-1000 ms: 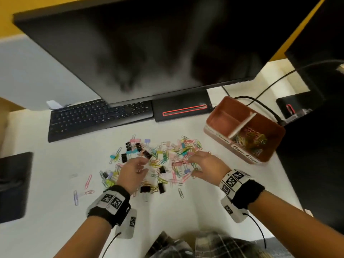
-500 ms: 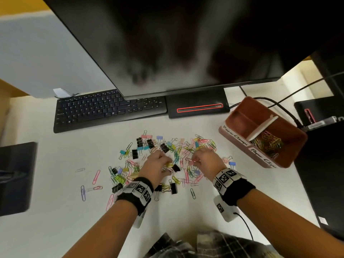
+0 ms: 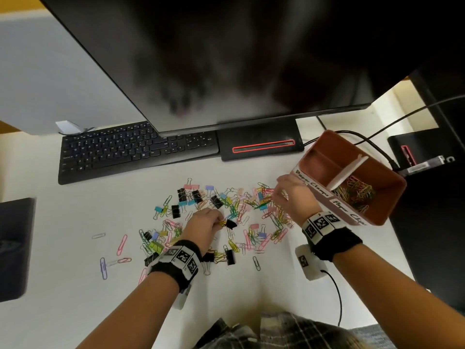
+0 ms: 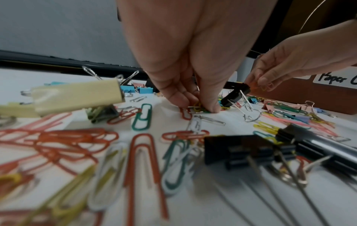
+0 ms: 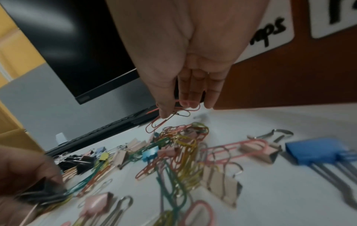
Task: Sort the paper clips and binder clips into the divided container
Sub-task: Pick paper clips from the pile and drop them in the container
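Observation:
A loose pile of coloured paper clips and binder clips [image 3: 241, 212] lies on the white desk. My left hand [image 3: 218, 222] is down in the pile and pinches a few yellow and green paper clips [image 4: 200, 107], right beside a black binder clip [image 3: 231, 224]. My right hand [image 3: 276, 196] is lifted at the pile's right edge, next to the brown divided container [image 3: 392, 197]. It pinches pink and red paper clips [image 5: 173, 113]. The container's right compartment holds paper clips [image 3: 357, 195]. The left compartment [image 3: 318, 159] looks empty. A white divider [image 3: 349, 172] separates the two.
A black keyboard [image 3: 130, 152] and the monitor's base [image 3: 261, 147] lie behind the pile, under a large dark monitor [image 3: 226, 59]. Cables [image 3: 372, 144] run behind the container. A few stray paper clips [image 3: 110, 258] lie left of the pile. A dark object [image 3: 15, 248] sits at the left edge.
My right hand has lifted out of the pile's middle and moved right toward the container with paper clips in its fingers. The left hand stays in the pile, now pinching clips.

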`<state>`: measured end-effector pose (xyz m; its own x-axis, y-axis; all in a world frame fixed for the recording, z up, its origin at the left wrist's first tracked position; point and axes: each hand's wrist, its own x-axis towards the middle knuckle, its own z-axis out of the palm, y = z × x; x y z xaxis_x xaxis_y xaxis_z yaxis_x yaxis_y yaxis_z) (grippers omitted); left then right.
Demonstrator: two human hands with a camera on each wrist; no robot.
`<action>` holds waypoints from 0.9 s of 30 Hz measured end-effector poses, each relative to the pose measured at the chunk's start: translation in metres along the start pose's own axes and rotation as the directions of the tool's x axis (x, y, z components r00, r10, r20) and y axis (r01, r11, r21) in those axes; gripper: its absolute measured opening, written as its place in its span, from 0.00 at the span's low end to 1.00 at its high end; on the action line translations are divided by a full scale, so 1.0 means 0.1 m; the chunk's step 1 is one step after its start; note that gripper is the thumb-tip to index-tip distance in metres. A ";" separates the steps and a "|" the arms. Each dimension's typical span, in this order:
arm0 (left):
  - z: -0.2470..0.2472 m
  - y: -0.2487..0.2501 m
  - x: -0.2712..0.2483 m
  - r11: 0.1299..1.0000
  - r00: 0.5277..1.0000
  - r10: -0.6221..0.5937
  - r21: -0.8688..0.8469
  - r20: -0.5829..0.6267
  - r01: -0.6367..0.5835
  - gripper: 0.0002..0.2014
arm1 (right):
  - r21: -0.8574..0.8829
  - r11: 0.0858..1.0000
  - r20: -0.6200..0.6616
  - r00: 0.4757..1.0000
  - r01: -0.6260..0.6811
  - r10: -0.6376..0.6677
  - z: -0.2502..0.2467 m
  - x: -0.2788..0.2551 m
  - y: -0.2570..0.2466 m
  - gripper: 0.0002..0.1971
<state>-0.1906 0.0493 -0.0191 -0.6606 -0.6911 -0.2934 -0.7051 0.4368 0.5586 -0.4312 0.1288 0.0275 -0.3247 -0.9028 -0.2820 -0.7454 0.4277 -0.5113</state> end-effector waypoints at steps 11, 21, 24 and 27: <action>-0.03 0.03 -0.02 0.999 1.000 -0.018 -0.030 -0.023 0.017 0.06 | -0.038 0.999 0.166 0.986 0.015 -0.008 0.20 0.25 -0.05 0.03; -0.43 0.18 -0.18 0.994 0.994 0.017 -0.106 -0.104 -0.028 0.04 | 0.139 0.989 0.027 0.998 0.054 -0.058 -0.07 -0.07 -0.01 0.01; -0.62 0.44 -0.17 0.979 0.992 0.080 -0.179 -0.098 -0.097 0.03 | 0.168 0.979 -0.080 0.992 0.111 -0.099 -0.33 -0.25 -0.01 0.02; -0.74 0.91 -0.02 0.953 0.983 0.163 -0.247 -0.079 -0.178 0.04 | 0.188 0.971 -0.236 0.967 0.147 -0.101 -0.63 -0.47 0.09 0.04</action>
<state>-0.2346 0.0477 0.0899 -0.7443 -0.6538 -0.1364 -0.4908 0.3969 0.7756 -0.4592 0.1719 0.0870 -0.3762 -0.9261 -0.0294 -0.6622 0.2909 -0.6905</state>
